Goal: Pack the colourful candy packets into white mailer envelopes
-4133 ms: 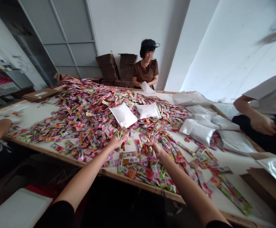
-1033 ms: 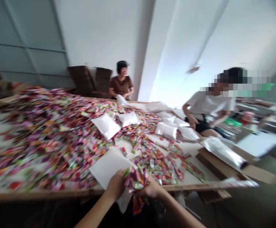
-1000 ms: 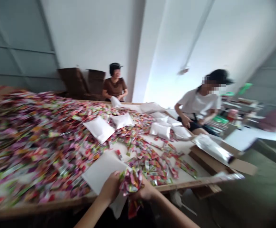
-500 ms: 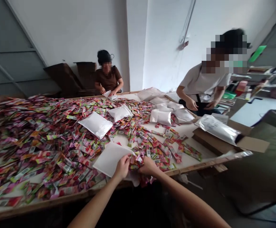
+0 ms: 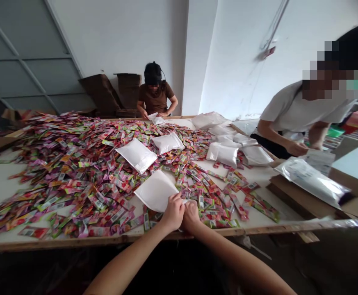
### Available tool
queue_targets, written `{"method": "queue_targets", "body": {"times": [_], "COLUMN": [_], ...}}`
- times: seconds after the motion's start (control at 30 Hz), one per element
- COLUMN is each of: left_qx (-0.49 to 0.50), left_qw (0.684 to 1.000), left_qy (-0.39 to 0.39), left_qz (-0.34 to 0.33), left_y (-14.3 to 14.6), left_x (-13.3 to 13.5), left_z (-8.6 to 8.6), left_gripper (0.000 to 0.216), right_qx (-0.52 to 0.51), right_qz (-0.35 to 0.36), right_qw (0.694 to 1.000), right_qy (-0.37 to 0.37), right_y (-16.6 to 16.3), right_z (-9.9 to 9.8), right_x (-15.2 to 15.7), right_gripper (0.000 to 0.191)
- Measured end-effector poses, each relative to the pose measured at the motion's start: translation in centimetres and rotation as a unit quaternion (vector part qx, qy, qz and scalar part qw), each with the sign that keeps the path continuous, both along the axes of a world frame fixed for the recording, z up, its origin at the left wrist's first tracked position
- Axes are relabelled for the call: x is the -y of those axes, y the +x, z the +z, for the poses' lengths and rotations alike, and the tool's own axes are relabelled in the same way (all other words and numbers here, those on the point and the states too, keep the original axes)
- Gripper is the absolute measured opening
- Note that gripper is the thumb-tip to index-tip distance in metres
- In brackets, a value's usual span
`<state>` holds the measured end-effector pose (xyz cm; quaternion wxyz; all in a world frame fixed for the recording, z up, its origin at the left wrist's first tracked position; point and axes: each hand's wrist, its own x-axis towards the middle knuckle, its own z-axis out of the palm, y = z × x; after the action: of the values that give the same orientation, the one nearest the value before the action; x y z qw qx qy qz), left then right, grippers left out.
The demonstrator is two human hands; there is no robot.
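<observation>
A white padded envelope [image 5: 156,190] lies on the pile near the table's front edge, its near end under my fingers. My left hand [image 5: 174,211] is closed, gripping the envelope's near edge. Right beside it, my right hand [image 5: 191,214] is curled closed on the same end, where a bit of white shows between the two hands. Small colourful snack sachets [image 5: 117,188] surround the envelope on both sides. Whether any sachets are inside it is hidden. Just beyond lies a plump white envelope [image 5: 136,155], with another filled envelope [image 5: 168,142] behind it.
More filled envelopes [image 5: 223,153] are gathered at the table's right side. An open cardboard box [image 5: 289,198] bears a shiny filled bag [image 5: 314,180] at the right. One person [image 5: 157,98] handles a white packet across the table; another person [image 5: 283,110] leans in at the right.
My hands have come together, and the bunch of sachets between them no longer shows. The view has shifted left. The person at the right has leaned lower, towards the box.
</observation>
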<state>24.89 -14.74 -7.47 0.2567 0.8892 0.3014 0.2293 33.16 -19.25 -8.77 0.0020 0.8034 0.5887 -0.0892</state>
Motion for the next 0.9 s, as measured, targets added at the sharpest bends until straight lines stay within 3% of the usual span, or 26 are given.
{"method": "queue_targets", "body": {"times": [0.1, 0.2, 0.4, 0.47, 0.53, 0.6, 0.63, 0.73, 0.83, 0.9], "left_qx": [-0.016, -0.049, -0.020, 0.006, 0.059, 0.111, 0.118, 0.076, 0.049, 0.041], "left_qw": [1.000, 0.998, 0.996, 0.995, 0.990, 0.979, 0.978, 0.978, 0.980, 0.981], "left_qy": [0.004, -0.006, 0.076, 0.098, 0.090, 0.023, -0.036, -0.183, -0.193, -0.185], "left_qz": [0.022, 0.027, -0.033, 0.006, 0.090, 0.167, 0.168, 0.065, 0.022, 0.034], "left_y": [0.4, 0.8, 0.9, 0.2, -1.1, -2.6, -3.4, -4.8, -5.1, -4.8], "left_x": [-0.8, -1.4, 0.3, 0.7, 0.9, 1.0, 1.1, 1.4, 1.6, 1.7], "left_z": [-0.6, -1.0, 0.0, 0.5, 0.7, 0.9, 1.0, 1.7, 3.0, 3.9], "left_gripper": [0.021, 0.021, 0.022, 0.018, 0.015, 0.024, 0.028, 0.033, 0.022, 0.025], "right_qx": [-0.010, -0.074, -0.143, -0.146, -0.203, -0.314, -0.376, -0.528, -0.626, -0.656], "right_qz": [0.042, 0.060, 0.001, -0.016, -0.073, -0.153, -0.188, -0.226, -0.235, -0.238], "right_qw": [0.998, 0.989, 0.987, 0.987, 0.970, 0.921, 0.883, 0.773, 0.694, 0.673], "right_qy": [0.054, 0.111, 0.071, 0.072, 0.107, 0.173, 0.207, 0.270, 0.265, 0.244], "right_y": [-0.2, 0.3, 1.6, 1.8, 1.9, 1.9, 1.9, 1.4, 0.9, 0.5], "right_z": [-0.7, -1.7, -2.2, -1.8, -1.3, -0.7, -0.4, 0.4, 1.1, 1.4], "right_x": [0.5, 1.5, 0.1, -0.5, -0.6, -0.5, -0.5, -0.8, -1.2, -1.2], "right_gripper": [0.032, 0.050, 0.024, 0.024, 0.021, 0.022, 0.023, 0.023, 0.016, 0.014]}}
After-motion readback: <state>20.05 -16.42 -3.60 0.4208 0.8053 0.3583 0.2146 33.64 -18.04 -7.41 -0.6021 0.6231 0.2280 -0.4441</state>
